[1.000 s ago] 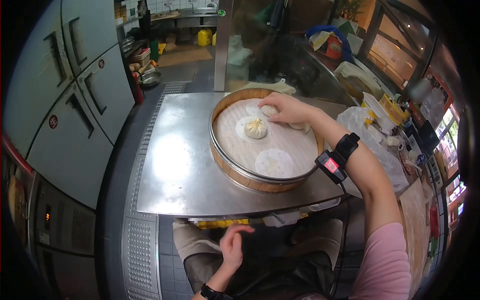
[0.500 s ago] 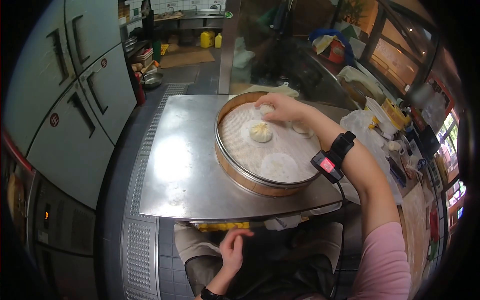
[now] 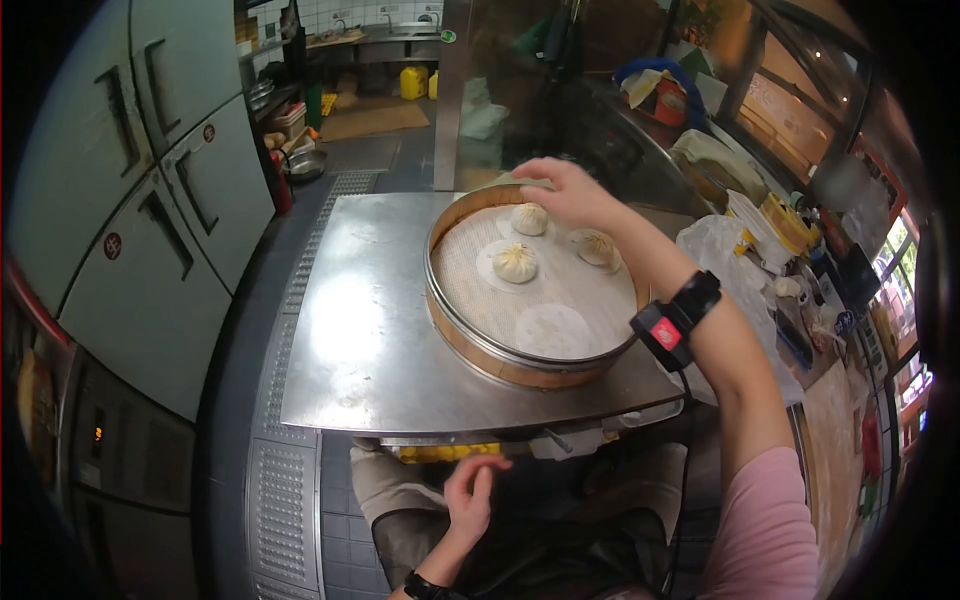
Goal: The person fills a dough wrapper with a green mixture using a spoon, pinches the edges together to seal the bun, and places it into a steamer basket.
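Note:
A round bamboo steamer (image 3: 480, 352) with a metal band stands on the steel table. Its white liner carries three pleated buns: one near the middle (image 3: 514, 262), one at the back (image 3: 529, 219) and one at the right (image 3: 596, 247). Toward the front of the liner lies a bare round paper (image 3: 553, 331). My right hand (image 3: 572, 196) hovers over the steamer's back rim, just above the back bun, with fingers apart and nothing in them. Low in front of the table edge, my left hand (image 3: 470, 497) is empty, its fingers loosely curled and apart.
The steel table (image 3: 345, 310) reaches left of the steamer. Plastic bags (image 3: 735, 270) and tools crowd the counter at the right. Large refrigerator doors (image 3: 150, 250) stand at the left. A floured board (image 3: 828, 450) lies at the lower right.
My right hand has let go of the back bun and risen slightly from it. The right bun, partly covered before, now shows. My left hand has barely moved.

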Demonstrator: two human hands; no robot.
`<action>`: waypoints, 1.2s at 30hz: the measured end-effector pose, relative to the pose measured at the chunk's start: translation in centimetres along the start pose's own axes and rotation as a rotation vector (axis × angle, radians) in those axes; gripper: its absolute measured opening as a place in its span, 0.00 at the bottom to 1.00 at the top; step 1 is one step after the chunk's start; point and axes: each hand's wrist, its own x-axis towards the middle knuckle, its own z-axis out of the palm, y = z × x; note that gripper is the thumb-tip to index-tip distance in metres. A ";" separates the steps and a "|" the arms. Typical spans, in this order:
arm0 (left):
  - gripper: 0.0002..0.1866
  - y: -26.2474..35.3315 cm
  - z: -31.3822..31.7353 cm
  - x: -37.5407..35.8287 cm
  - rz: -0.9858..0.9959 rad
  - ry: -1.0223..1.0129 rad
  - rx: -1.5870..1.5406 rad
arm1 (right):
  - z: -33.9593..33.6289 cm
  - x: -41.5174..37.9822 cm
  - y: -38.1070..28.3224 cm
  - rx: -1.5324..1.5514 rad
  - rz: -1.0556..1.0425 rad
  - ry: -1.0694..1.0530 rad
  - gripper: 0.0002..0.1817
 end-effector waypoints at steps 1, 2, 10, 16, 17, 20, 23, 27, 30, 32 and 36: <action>0.10 0.1 0.3 0.0 0.010 -0.010 0.001 | -1.5 -0.9 -2.0 0.103 0.025 0.046 0.14; 0.10 0.2 0.5 0.1 0.019 -0.020 0.002 | -2.8 -2.0 -4.0 0.206 0.049 0.092 0.13; 0.09 1.9 3.0 2.1 -0.017 -0.230 0.019 | -5.4 -23.2 -11.2 0.470 -0.165 -0.583 0.10; 0.10 5.2 6.6 4.1 0.051 -0.644 0.217 | -8.4 -32.6 -6.6 0.122 0.252 -0.622 0.12; 0.10 6.0 7.7 4.4 0.046 -0.659 0.222 | -8.9 -32.8 -6.4 0.119 0.372 -0.476 0.11; 0.12 8.5 12.2 5.8 0.479 -0.747 0.321 | -9.8 -32.1 -4.2 -0.026 0.395 -0.006 0.12; 0.14 9.9 17.1 7.5 0.695 -0.678 0.424 | -10.7 -29.6 -0.8 -0.323 0.347 0.058 0.12; 0.16 8.8 19.7 8.6 0.849 -0.527 0.732 | -7.4 -28.5 10.0 0.322 0.012 0.223 0.13; 0.16 8.5 19.6 8.8 0.760 -0.523 0.731 | -7.1 -28.3 9.4 0.389 0.118 0.154 0.16; 0.17 8.5 19.4 9.0 0.694 -0.497 0.697 | -8.5 -26.3 5.5 0.010 0.310 -0.040 0.20; 0.16 9.2 19.7 8.9 0.601 -0.471 0.637 | -6.7 -27.6 8.1 0.284 0.305 0.073 0.22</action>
